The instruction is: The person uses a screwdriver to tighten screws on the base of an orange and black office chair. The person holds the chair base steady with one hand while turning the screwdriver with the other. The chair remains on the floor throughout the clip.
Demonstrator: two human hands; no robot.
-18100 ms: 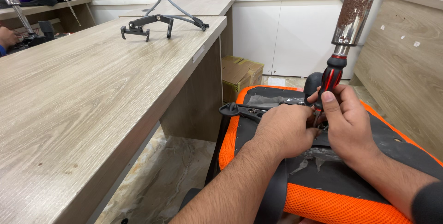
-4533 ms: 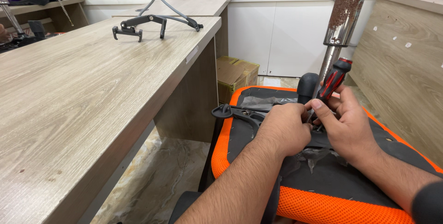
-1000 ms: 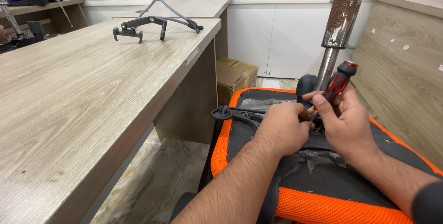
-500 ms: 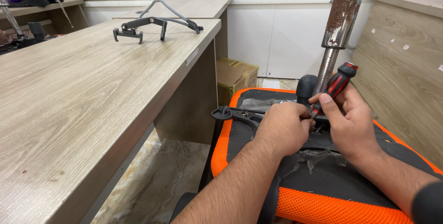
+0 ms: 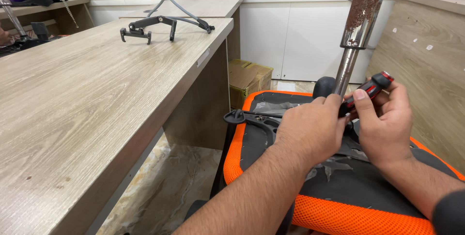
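Observation:
An upturned office chair seat [image 5: 339, 211], orange with a black underside, lies in front of me with its rusty metal column [image 5: 361, 17] standing up. My right hand [image 5: 382, 119] is closed around a red and black screwdriver [image 5: 373, 87], whose handle sticks up and to the right. My left hand [image 5: 312, 131] rests on the seat's black mechanism plate beside the column, fingers curled at the screwdriver's shaft; its tip is hidden. A black lever [image 5: 242, 116] juts out left of my left hand.
A long wooden desk [image 5: 87, 99] runs along the left, with a black chair armrest frame [image 5: 160, 22] at its far end. Cardboard boxes [image 5: 249, 77] sit under it by the white wall cabinets. A wooden panel [image 5: 426, 56] stands on the right. Marble floor lies below.
The screwdriver handle has tipped further to the right and lower than a second ago, while both hands stay at the same spot by the column.

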